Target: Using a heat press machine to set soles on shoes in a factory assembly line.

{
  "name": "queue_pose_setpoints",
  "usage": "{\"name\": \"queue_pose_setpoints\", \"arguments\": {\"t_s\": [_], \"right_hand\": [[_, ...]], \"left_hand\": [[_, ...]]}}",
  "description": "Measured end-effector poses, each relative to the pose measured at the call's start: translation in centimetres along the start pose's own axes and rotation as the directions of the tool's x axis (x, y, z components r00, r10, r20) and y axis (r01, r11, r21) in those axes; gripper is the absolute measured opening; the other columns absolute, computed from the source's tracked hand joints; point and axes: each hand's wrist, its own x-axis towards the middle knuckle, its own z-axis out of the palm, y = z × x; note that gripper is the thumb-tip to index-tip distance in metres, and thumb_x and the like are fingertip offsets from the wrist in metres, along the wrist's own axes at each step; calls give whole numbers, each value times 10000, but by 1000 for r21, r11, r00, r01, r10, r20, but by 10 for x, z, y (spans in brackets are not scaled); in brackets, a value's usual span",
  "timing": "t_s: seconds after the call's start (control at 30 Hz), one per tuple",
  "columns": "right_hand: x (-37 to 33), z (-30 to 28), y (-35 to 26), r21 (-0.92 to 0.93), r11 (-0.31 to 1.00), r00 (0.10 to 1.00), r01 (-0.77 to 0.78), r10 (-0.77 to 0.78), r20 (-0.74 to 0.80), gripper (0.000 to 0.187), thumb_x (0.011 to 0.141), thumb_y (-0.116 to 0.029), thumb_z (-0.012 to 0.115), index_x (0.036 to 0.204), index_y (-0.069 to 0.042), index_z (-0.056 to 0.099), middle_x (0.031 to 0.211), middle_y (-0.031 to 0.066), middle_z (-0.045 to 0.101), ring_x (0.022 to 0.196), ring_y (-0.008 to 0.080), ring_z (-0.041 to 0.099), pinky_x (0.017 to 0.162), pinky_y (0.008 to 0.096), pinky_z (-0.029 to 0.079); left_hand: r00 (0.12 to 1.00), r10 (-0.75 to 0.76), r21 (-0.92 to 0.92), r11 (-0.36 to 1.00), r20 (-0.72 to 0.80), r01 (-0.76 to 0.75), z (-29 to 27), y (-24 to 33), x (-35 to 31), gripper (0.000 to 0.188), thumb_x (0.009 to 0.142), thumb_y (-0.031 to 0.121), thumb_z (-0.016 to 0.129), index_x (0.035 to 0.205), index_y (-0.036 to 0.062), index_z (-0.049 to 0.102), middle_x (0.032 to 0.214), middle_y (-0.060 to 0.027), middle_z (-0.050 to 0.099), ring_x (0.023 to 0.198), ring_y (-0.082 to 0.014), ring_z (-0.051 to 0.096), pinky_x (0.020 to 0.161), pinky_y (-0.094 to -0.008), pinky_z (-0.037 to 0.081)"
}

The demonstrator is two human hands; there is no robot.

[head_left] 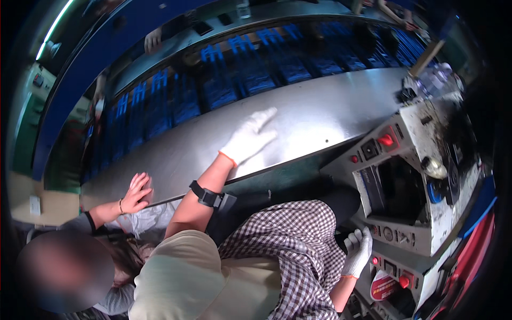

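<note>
My left hand (249,137), in a white glove with an orange cuff, is stretched over the bare metal ledge (197,130). Its fingers point forward, slightly apart, and nothing shows in them. A black band with a small box (209,196) circles my left forearm. Down at the right, my right hand (358,252), gloved the same way, is beside the knobs and ports of a grey boxy machine (438,221). Its fingers are loosely bent and apart, with no object visible. Whether its fingertips touch the panel, I cannot tell.
Beyond the ledge runs a dark line with blue-lit strips (261,66). A co-worker's bare hand (137,193) rests at the ledge's left edge. Another person's hand (153,40) is across the line. A second machine with a red knob (405,281) stands lower right.
</note>
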Motion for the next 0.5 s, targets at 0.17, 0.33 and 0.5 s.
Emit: {"name": "queue_pose_setpoints", "arguments": {"t_s": [0.17, 0.33, 0.5], "right_hand": [[17, 15, -2, -1, 999, 994, -48, 48, 95, 502, 1056, -354, 622, 1446, -45, 557, 1101, 65, 666, 889, 150, 630, 771, 306, 541], [35, 43, -19, -33, 999, 991, -17, 21, 136, 440, 1062, -329, 615, 1401, -50, 591, 1033, 20, 634, 833, 113, 583, 710, 263, 501], [34, 66, -33, 49, 999, 987, -17, 9, 161, 332, 1065, -306, 623, 1292, -65, 629, 894, -36, 525, 744, 72, 477, 657, 241, 445]], "left_hand": [[561, -521, -696, 704, -643, -143, -94, -84, -49, 790, 982, 197, 694, 1641, 53, 282, 1209, -182, 704, 1035, -284, 731, 893, -354, 602], [-330, -666, -537, 741, -669, -404, -217, -221, -185, 533, 1034, 309, 588, 1493, 77, 447, 1222, -222, 665, 1078, -364, 672, 923, -460, 545], [275, -767, -810, 579, -580, -93, -252, -248, -216, 348, 1048, 360, 526, 1300, 134, 608, 1271, -167, 655, 1174, -306, 619, 964, -431, 517]]}}
